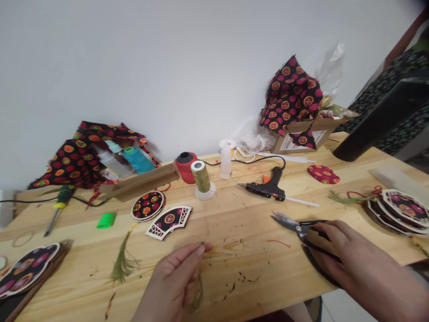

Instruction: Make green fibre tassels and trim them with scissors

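Note:
My left hand (182,270) is over the front of the table, thumb and forefinger pinched. A tip of olive thread pokes out of the pinch, and a looped hank of thin olive thread (198,290) hangs below the fingers. My right hand (348,255) has its fingers around the black handles of a pair of scissors (298,229), whose blades lie slightly apart and point left. Near my left hand lie a fan-shaped ornament (170,220) with patterned fabric and a round ornament (147,205) with an olive tassel (124,261).
A spool of olive thread (202,176) and a red spool (186,167) stand mid-table. Behind the scissors lies a black glue gun (268,185). Stacked ornaments (398,210) are at right; a screwdriver (60,205) and green cap (105,220) at left. A person in dark patterned clothing (392,89) is back right.

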A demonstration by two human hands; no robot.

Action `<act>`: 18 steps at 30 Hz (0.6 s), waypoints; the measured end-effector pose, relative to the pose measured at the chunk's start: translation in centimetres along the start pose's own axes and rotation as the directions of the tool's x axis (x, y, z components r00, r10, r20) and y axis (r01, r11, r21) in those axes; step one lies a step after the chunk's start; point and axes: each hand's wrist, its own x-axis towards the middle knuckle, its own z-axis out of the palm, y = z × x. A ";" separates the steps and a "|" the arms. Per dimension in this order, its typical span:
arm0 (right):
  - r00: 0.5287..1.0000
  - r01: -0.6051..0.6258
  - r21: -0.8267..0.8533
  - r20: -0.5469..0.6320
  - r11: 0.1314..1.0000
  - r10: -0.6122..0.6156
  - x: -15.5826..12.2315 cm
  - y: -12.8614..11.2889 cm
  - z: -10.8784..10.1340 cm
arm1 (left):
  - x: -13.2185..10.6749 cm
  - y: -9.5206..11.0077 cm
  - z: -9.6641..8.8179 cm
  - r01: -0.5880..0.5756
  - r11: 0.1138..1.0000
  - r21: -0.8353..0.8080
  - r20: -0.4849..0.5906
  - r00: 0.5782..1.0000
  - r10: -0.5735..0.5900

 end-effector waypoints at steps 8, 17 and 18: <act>0.940 -0.174 0.578 0.339 0.797 -0.040 0.5 -8.5 -2.2 | -0.6 0.1 0.3 -0.003 0.999 -0.038 -0.042 0.999 0.001; 0.797 -0.055 0.373 0.576 0.926 -0.185 2.6 -11.7 -3.0 | -1.3 0.2 -0.7 -0.024 0.995 -0.101 -0.074 0.997 0.017; 0.788 -0.027 0.366 0.580 0.930 -0.206 2.8 -11.8 -2.9 | -1.4 0.2 -0.7 -0.024 0.994 -0.104 -0.077 0.997 0.016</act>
